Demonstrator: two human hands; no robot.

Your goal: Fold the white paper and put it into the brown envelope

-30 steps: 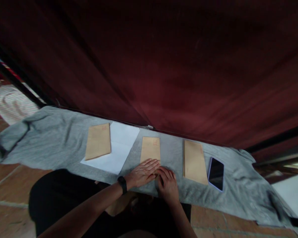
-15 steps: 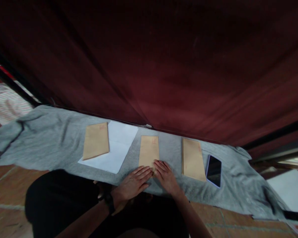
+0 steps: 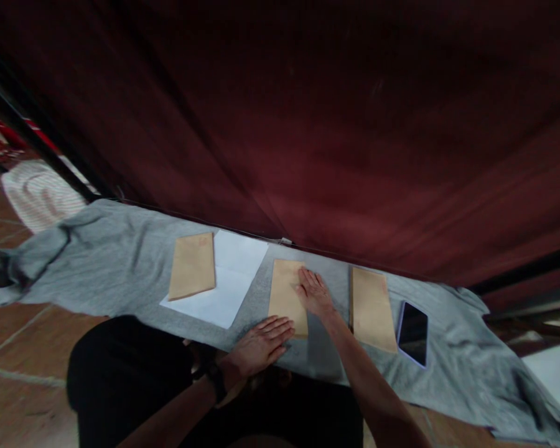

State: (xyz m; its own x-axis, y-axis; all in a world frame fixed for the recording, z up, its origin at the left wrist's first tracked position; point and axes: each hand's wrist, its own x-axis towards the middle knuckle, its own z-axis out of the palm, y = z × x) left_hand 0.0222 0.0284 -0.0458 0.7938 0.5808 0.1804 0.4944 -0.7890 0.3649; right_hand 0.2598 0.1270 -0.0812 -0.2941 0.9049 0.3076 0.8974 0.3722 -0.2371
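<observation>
A brown paper envelope (image 3: 285, 292) lies flat on the grey cloth in front of me. My left hand (image 3: 262, 343) rests on its lower left edge, fingers stretched out. Higher up, my right hand (image 3: 315, 292) lies flat over the envelope's upper right side, with its fingers spread and covering that corner. To the left, brown envelopes (image 3: 192, 266) lie partly on a white sheet of paper (image 3: 233, 280) with a fold crease. On the right is another pile of brown envelopes (image 3: 372, 309). Neither hand grips anything.
A phone (image 3: 413, 334) with a pale purple case lies right of the right-hand pile. Grey cloth (image 3: 121, 261) covers the narrow surface. Behind it stands a dark red panel (image 3: 298, 155). A striped fabric item (image 3: 44, 193) is at the far left, and tiled floor (image 3: 23, 348) shows below.
My right hand has slid up from the envelope's bottom edge to its upper right side. My left hand stays at the lower edge. The whole view has shifted slightly.
</observation>
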